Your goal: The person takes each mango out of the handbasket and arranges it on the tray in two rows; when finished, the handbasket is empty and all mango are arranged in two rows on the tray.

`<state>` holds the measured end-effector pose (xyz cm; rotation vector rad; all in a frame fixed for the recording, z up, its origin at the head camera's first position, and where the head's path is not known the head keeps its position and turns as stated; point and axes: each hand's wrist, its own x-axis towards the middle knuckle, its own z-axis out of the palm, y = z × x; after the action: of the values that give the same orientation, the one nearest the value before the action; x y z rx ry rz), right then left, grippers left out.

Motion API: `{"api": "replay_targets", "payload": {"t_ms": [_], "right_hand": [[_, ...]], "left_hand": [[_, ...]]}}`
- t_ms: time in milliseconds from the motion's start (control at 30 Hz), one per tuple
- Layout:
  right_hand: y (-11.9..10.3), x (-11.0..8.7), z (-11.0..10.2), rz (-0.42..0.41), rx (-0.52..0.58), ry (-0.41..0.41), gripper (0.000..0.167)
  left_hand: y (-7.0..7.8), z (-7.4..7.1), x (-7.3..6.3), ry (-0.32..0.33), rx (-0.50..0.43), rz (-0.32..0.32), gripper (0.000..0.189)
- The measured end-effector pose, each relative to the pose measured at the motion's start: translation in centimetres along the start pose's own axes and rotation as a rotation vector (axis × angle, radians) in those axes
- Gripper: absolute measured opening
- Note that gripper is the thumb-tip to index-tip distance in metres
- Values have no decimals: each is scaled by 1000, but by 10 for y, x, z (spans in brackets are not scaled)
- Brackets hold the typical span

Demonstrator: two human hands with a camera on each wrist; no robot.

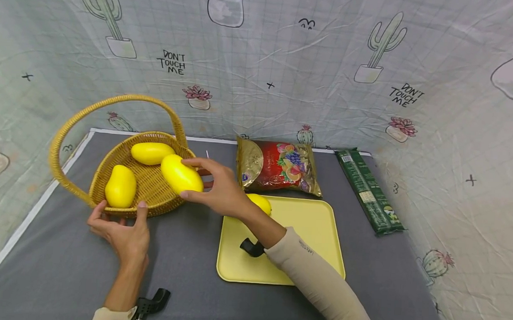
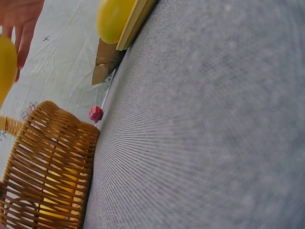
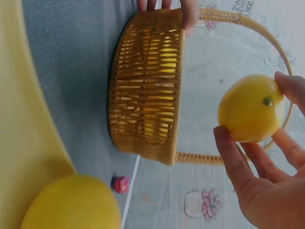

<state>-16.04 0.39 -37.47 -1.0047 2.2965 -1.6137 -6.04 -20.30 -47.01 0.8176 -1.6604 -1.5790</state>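
My right hand (image 1: 223, 187) holds a yellow mango (image 1: 182, 175) between thumb and fingers, above the right side of a wicker basket (image 1: 151, 208). In the right wrist view this mango (image 3: 250, 107) shows its green stem spot and is raised past the basket's rim. Two more mangoes lie inside, one at the left (image 1: 121, 186) and one at the back (image 1: 151, 153). My left hand (image 1: 126, 233) grips the basket's front rim, thumb over the edge. Another mango (image 1: 260, 203) sits on a yellow tray (image 1: 281, 271), partly hidden behind my right forearm.
A red and gold candy bag (image 1: 279, 166) lies behind the tray. Farther right is a long green packet (image 1: 369, 191). A small pink-red lollipop (image 3: 120, 184) is near the basket. The basket's tall handle (image 1: 117, 99) arches up before the printed cloth backdrop (image 1: 270, 51).
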Motion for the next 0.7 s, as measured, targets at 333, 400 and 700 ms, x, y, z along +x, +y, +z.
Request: {"api": "replay_targets", "payload": {"t_ms": [333,400,700], "right_hand": [[7,-32,-26,71,8,-3,63],[11,-39,-32,78,15,6,62],[27,-69,-62,107,5,59,64]], "left_hand": [[0,0,-1,4,-5,-18,77],[0,0,-2,2,-5,-22,77],[-1,1,1,8,-14,-18,79]]}}
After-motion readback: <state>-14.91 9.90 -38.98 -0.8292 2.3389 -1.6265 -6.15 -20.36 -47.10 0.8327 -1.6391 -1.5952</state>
